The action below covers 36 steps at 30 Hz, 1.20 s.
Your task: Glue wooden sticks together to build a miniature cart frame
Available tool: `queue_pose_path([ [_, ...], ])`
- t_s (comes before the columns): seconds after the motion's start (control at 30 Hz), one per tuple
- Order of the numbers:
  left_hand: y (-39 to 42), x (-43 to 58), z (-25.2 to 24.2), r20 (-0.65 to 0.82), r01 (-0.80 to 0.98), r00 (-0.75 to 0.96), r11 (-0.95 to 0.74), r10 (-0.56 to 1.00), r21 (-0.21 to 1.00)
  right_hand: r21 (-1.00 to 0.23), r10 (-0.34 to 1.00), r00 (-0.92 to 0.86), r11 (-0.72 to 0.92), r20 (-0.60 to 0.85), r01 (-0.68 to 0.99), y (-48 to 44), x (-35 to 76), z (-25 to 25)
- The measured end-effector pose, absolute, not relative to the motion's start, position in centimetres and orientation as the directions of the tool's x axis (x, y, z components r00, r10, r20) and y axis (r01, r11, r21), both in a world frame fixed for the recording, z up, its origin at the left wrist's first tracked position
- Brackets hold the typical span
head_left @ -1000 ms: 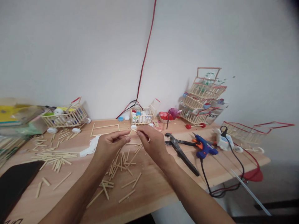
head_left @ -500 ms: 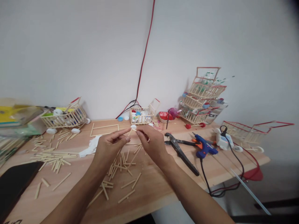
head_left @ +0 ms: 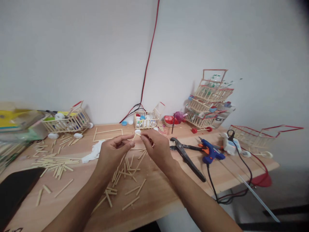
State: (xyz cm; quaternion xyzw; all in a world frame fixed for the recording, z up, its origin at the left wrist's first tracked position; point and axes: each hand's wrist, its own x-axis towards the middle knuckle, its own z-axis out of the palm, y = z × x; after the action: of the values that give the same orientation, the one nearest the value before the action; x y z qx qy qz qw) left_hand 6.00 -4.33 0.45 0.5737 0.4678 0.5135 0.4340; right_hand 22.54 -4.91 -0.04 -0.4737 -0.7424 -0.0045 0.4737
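My left hand [head_left: 116, 146] is closed, pinching a thin wooden stick [head_left: 134, 138] that slants up toward the middle. From the other side my right hand [head_left: 156, 143] pinches a short wooden stick [head_left: 138, 134] between thumb and fingers. The two stick ends meet between my hands, above the table. A white bottle cap [head_left: 137, 131] shows right behind the joint; whether it touches the sticks I cannot tell. Many loose cut sticks [head_left: 125, 170] lie on the table below my hands. A rectangular stick frame [head_left: 108, 130] lies flat behind my left hand.
Pliers [head_left: 187, 158] and a blue glue gun [head_left: 212, 151] with a black cord lie at right. Small stick carts stand at the back, one [head_left: 70, 120] at left, others stacked [head_left: 205, 106] at right. A dark phone-like slab [head_left: 19, 190] is at left, a white tissue [head_left: 93, 153] nearby.
My left index finger has drawn back from the joint and curled a little, so more of the stick shows. My right hand stays nearly in place.
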Motion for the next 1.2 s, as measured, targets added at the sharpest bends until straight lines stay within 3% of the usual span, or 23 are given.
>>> queue_pose_path([
  [0.43,-4.33,6.14,0.57,0.236,0.113,0.026,-0.238,0.971,0.965,-0.43,0.689,-0.125,0.572,0.714,0.698,-4.99,22.58,-0.08],
  [1.2,-4.37,6.22,0.59,0.184,0.105,0.028,-0.186,0.983,0.977,-0.446,0.711,-0.113,0.547,0.694,0.708,-4.89,22.7,0.07],
])
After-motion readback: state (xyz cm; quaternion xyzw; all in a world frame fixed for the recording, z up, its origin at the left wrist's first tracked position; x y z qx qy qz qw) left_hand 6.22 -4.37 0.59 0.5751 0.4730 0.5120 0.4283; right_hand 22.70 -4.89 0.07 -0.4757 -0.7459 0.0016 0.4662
